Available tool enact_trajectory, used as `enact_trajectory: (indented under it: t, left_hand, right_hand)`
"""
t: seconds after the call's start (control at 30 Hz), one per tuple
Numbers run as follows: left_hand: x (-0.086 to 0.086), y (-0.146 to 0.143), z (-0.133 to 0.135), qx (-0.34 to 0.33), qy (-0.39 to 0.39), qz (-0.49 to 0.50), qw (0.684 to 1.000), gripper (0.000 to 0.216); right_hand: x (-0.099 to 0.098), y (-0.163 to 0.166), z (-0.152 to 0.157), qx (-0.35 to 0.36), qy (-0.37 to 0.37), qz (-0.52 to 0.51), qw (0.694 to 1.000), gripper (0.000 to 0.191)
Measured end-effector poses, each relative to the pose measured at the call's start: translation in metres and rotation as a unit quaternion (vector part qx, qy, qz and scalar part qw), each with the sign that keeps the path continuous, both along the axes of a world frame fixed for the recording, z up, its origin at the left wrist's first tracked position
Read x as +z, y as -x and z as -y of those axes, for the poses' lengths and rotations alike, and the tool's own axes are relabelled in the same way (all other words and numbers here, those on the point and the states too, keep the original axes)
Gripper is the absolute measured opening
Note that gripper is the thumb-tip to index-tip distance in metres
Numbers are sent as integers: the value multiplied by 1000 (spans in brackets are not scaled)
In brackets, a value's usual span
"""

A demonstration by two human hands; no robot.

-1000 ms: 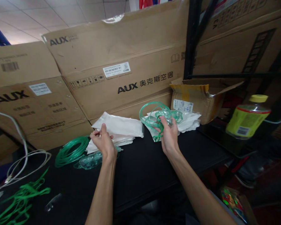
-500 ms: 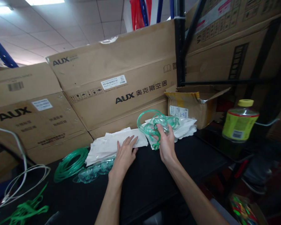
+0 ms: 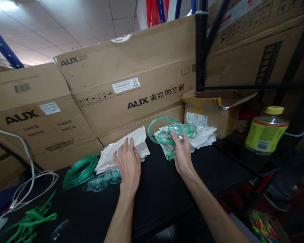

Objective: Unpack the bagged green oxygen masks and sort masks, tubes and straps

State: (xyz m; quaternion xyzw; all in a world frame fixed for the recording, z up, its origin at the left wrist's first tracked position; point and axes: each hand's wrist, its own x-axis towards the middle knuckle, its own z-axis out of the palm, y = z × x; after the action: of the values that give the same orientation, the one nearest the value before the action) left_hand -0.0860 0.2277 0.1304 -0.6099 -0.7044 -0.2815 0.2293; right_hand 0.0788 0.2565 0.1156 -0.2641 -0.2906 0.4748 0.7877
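My right hand [image 3: 181, 148] is closed around a clear plastic mask with coiled green tubing [image 3: 155, 130], which looks like an oxygen mask. Part of it is hidden by my fingers. It is held above white plastic bags [image 3: 205, 136] on the right. With fingers spread, my left hand [image 3: 129, 162] lies over another stack of flat white bags [image 3: 107, 157], its fingertips on the top one. Beside that hand, a row of clear greenish mask cups [image 3: 101, 182] rests on the black table [image 3: 157, 202]. Left of the bags lies a coil of green tubing [image 3: 78, 172].
Large cardboard boxes [image 3: 157, 77] stand along the back. An open carton [image 3: 207, 116] and a yellow-capped bottle [image 3: 266, 133] are at the right. Green straps [image 3: 30, 217] and a white cable [image 3: 27, 189] lie front left. A black rack post [image 3: 200, 47] rises behind.
My left hand has slid left over the stack, and the bags beneath it have shifted left and turned. My right hand still holds the mask and tubing. The view has shifted slightly.
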Motion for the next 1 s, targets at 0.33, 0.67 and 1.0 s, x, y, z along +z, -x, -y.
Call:
enact_trajectory:
  t: [0.33,0.67,1.0]
  left_hand:
    - [-7,6,-6,2,71,20,997,42]
    - [48,104,-67,-39,350,-87,932,62]
    - [27,148,-83,-43,530,-120,838,56]
  right_hand:
    - [1,1,2,19,8,0,1000,45]
    - [3,2,1,48,10,-5,999,45]
    - [6,3,7,128,12,-25,991,45]
